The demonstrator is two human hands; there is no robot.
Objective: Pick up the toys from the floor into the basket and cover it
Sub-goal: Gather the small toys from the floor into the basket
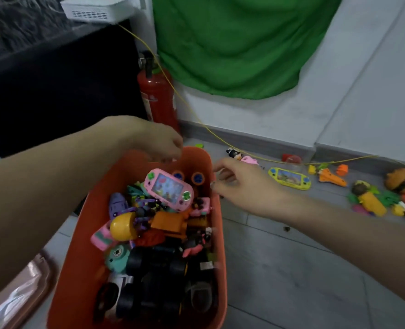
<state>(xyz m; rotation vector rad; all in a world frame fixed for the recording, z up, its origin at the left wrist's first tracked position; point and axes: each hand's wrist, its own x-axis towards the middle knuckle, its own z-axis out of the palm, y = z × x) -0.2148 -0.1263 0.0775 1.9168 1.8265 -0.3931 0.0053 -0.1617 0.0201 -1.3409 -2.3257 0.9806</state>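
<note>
Basket mostly full, more toys left on the floor.

The orange basket (82,233) sits on the floor, heaped with toys; a pink game toy (169,189) lies on top of the pile near the basket's far end. The left hand (163,143) hovers over the basket's far rim, fingers loosely curled downward and holding nothing I can see. The right hand (234,181) is just beside the basket's right rim, fingers relaxed and empty. Right of the basket, well apart, toys remain on the floor: a yellow game toy (289,178), a small figure (235,155), an orange rocket (332,178) and a cluster of plush and plastic pieces (372,200). A pinkish lid-like thing (18,295) lies left of the basket, so by my judgement covering is not yet done.
</note>
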